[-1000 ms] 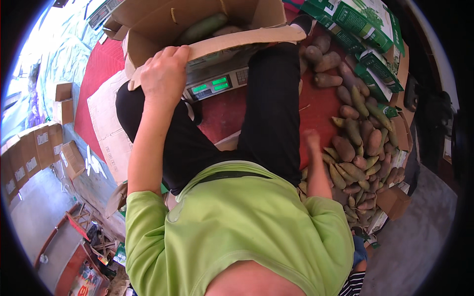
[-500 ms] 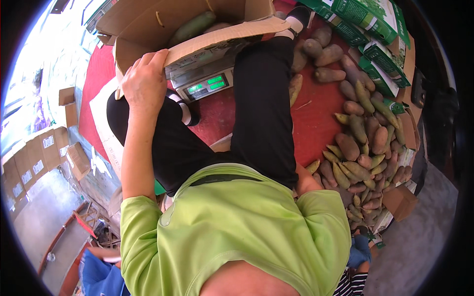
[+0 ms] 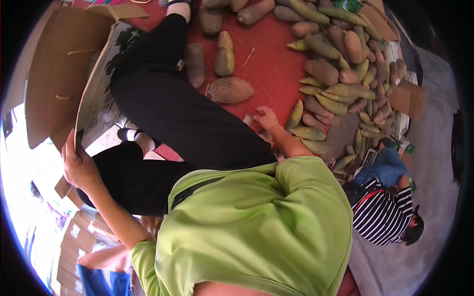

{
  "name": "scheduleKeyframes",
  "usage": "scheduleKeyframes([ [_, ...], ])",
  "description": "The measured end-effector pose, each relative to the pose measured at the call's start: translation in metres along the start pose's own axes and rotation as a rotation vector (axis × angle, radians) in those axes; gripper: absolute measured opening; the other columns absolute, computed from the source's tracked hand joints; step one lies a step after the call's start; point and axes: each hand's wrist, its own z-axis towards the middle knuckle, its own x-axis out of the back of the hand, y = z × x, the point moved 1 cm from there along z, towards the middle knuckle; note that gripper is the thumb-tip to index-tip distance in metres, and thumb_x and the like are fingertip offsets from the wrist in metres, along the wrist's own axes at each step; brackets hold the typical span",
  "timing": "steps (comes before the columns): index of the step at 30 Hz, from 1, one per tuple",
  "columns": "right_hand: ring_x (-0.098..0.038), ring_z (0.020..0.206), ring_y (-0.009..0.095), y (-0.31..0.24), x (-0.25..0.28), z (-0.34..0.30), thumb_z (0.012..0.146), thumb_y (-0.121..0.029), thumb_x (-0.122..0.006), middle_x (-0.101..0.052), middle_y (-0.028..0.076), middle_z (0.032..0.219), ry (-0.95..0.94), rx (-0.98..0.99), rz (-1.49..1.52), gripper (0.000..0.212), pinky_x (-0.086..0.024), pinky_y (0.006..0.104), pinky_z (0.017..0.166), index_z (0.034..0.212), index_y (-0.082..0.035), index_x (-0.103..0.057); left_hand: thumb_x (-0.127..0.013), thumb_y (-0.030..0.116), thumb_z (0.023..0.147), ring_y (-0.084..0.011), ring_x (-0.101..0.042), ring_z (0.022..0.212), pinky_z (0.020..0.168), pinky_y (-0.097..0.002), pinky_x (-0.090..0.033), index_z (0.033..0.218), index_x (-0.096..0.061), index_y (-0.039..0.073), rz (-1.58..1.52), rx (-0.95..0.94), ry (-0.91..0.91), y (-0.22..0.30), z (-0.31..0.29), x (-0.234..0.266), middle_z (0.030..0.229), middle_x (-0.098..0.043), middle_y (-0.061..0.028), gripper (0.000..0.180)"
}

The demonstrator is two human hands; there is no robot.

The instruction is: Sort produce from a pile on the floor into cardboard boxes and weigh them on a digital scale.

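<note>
My left hand (image 3: 80, 166) grips the lower edge of an open cardboard box's printed flap (image 3: 106, 81), thumb on one side and fingers on the other. The box (image 3: 64, 64) stands at the left; little of its inside shows. My right hand (image 3: 266, 117) is low over the red floor covering beside my thigh, fingers loosely stretched and apart. Just left of its fingertips is a small pale, flat-edged piece (image 3: 248, 120); whether they touch it I cannot tell. The nearest root vegetable, thick and brown (image 3: 230, 91), lies a little beyond that hand.
A big heap of long greenish and reddish-brown root vegetables (image 3: 340, 74) spreads over the red covering (image 3: 271, 54) at the right. A person in a striped top (image 3: 377, 212) sits at the lower right. Blue clothing (image 3: 103, 278) of another person shows lower left, near several cartons (image 3: 74, 237).
The view has swung right, so the box sits further left and the scale is out of sight. My right hand has come into view over the floor. My left hand still holds the box.
</note>
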Motion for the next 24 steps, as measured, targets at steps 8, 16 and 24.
scheduleKeyframes([
  [8,-0.047,0.115,0.037,0.017,0.014,-0.059,0.074,-0.043,-0.069,-0.051,0.015,0.120,-0.291,-0.124,-0.527,0.051,-0.042,0.0449,0.094,0.116,-0.016,-0.058,-0.053,0.019,0.093,-0.0241,-0.067,0.081,0.065,-0.0350,-0.052,0.111,-0.064,0.021,0.001,-0.048,0.029,-0.004,0.008,-0.018,0.097,-0.068,-0.0041,0.021],
  [16,-0.044,0.121,0.039,0.035,0.016,-0.063,0.071,-0.049,-0.069,-0.042,0.016,0.130,-0.264,-0.565,-0.525,0.062,-0.040,0.0435,0.100,0.125,-0.021,-0.054,-0.057,-0.002,0.077,-0.0262,-0.064,0.091,0.076,-0.0355,-0.051,0.108,-0.066,0.018,-0.058,-0.003,0.005,0.016,0.008,-0.013,0.099,-0.066,-0.0054,0.038],
  [24,-0.055,0.104,0.041,0.169,-0.035,-0.033,0.069,-0.038,-0.075,-0.056,0.022,0.109,-0.127,-0.406,-0.034,0.052,-0.045,0.0449,0.088,0.105,-0.009,-0.052,-0.060,0.001,0.079,-0.0259,-0.065,0.090,0.075,-0.0354,-0.052,0.107,-0.065,0.017,-0.044,-0.003,0.014,0.019,0.010,-0.008,0.098,-0.066,-0.0044,0.033],
])
